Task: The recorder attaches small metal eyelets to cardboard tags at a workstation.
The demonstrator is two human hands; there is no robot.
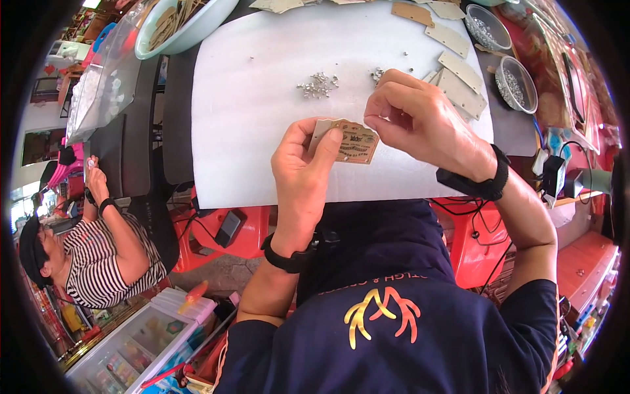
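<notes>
My left hand (pixel 300 172) grips a small brown printed card (pixel 358 150) with a wavy top edge, the thumb lying across its face. Close by the card's upper right corner is my right hand (pixel 420 118), its thumb and forefinger pinched together. Whatever sits between those fingertips is too small to make out. Beyond the card, a pile of tiny shiny metal pieces (pixel 317 86) lies on a white foam sheet (pixel 236 138). More of these metal bits (pixel 377 75) show just past my right hand, which partly hides them.
Pale cards (pixel 464 94) overlap along the sheet's right side. Two clear bowls of metal pieces, a far bowl (pixel 487 27) and a nearer bowl (pixel 516 84), stand to the right. A pale green basin (pixel 197 34) is at far left. Another person (pixel 108 256) sits at left.
</notes>
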